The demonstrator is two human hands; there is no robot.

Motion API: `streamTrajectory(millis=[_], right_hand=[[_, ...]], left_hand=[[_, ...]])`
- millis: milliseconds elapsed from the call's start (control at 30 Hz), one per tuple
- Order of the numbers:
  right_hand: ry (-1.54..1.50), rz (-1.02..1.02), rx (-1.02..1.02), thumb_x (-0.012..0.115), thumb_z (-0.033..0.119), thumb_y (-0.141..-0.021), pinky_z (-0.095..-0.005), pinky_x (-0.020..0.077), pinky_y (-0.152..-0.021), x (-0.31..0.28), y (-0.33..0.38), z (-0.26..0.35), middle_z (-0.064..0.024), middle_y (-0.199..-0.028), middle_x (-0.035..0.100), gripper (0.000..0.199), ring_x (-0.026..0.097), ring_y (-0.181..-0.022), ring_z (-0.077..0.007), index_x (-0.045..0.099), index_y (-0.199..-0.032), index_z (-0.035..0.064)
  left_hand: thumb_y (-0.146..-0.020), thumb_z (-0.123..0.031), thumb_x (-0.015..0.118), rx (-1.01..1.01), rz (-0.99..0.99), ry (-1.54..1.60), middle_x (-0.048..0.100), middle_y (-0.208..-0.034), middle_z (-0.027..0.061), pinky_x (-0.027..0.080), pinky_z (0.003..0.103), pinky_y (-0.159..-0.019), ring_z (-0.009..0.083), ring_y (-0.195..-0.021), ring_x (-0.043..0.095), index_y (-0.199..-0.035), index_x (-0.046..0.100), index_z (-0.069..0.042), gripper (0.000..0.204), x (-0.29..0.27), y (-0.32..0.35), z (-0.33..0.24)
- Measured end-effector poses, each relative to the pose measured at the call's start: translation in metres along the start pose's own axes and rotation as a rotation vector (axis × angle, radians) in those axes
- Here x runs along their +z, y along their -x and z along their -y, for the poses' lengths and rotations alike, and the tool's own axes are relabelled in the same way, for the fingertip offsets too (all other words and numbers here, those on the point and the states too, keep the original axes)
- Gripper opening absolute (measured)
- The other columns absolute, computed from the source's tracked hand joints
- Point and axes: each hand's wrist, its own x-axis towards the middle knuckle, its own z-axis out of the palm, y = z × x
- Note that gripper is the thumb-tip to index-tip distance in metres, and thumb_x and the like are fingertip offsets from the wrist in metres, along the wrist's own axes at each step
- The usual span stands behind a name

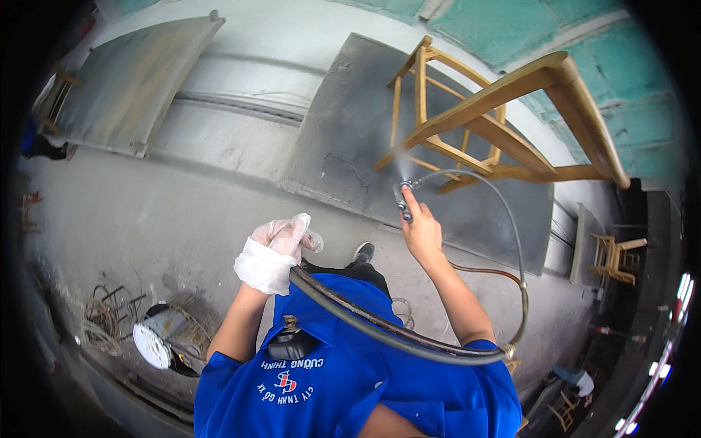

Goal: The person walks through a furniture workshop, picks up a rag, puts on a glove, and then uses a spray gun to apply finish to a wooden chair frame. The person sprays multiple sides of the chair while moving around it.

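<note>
My right hand [423, 230], bare, is closed round a metal spray gun [403, 201], with a finger up at its front. Pale mist leaves the nozzle toward the end of a wooden chair's [504, 120] leg. That chair is tipped over, its legs toward me, on a dark grey board [350, 109]. A thin hose runs from the gun to a joint by my right arm. From there thick dark hoses [380, 332] cross my front to my left hand [281, 244]. That hand wears a clear plastic glove with a white cuff; its curled fingers seem to grip the hoses, partly hidden.
Another large stained board [135, 80] stands at the far left. On the floor at the lower left are a white-lidded bucket [152, 344] and coiled hose [100, 321]. Another wooden chair [615, 257] stands at the right, and a person [577, 379] is at the lower right.
</note>
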Motion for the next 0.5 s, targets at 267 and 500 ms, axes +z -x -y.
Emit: streamTrajectory(millis=[267, 500], right_hand=[[-0.078, -0.371, 0.049, 0.067, 0.002, -0.087, -0.0367, 0.0533, -0.082, -0.168, 0.068, 0.101, -0.0161, -0.114, 0.066, 0.052, 0.068, -0.096, -0.0312, 0.054, -0.136, 0.0124], [-0.277, -0.806, -0.059, 0.071, 0.014, -0.088, -0.0294, 0.0499, -0.066, -0.294, 0.107, 0.161, -0.0066, -0.092, 0.065, 0.052, 0.06, -0.078, -0.0134, 0.052, -0.135, 0.0034]], left_hand=[[-0.094, -0.04, 0.062, -0.013, 0.452, -0.037, 0.057, -0.059, -0.001, 0.036, 0.024, -0.051, 0.0054, -0.054, 0.046, -0.069, 0.068, -0.005, 0.043, -0.008, -0.014, -0.035], [-0.095, -0.045, 0.057, 0.076, 0.923, -0.202, 0.063, -0.067, 0.0029, 0.044, 0.027, -0.062, 0.0107, -0.063, 0.054, -0.07, 0.07, -0.005, 0.049, 0.017, -0.011, -0.071]])
